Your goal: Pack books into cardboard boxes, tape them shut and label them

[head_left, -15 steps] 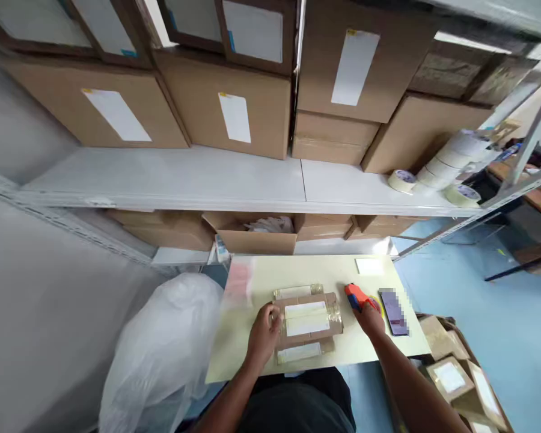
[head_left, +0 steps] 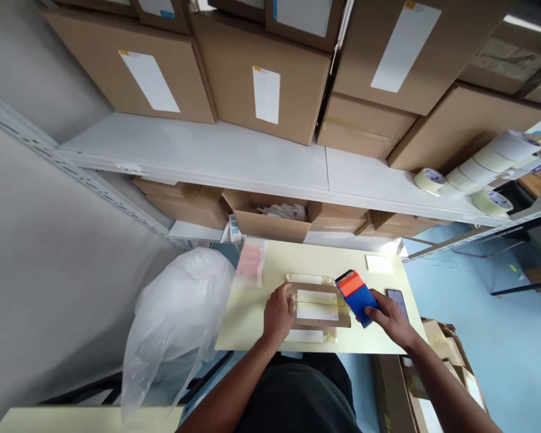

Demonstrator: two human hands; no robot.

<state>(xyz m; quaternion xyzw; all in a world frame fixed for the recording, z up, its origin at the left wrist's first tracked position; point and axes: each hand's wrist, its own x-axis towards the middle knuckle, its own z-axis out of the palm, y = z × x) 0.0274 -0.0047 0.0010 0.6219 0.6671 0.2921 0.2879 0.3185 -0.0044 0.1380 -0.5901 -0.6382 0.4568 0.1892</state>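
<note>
A small flat cardboard parcel (head_left: 318,305) with a white label lies on the pale yellow table (head_left: 252,313), taped across. My left hand (head_left: 278,314) rests on the parcel's left end, fingers curled over its edge. My right hand (head_left: 385,316) grips a blue and orange tape dispenser (head_left: 356,293) lifted above the parcel's right end.
A phone (head_left: 397,300) and a white slip (head_left: 379,263) lie at the table's right, a pink packet (head_left: 251,261) at its left. A white plastic bag (head_left: 180,319) bulges on the left. Shelves behind hold cardboard boxes (head_left: 261,78) and tape rolls (head_left: 478,174). Open boxes (head_left: 437,361) stand on the blue floor at right.
My right hand has lifted the tape dispenser off the table and brought it left over the parcel's right end. My left hand stays on the parcel. The camera has tilted.
</note>
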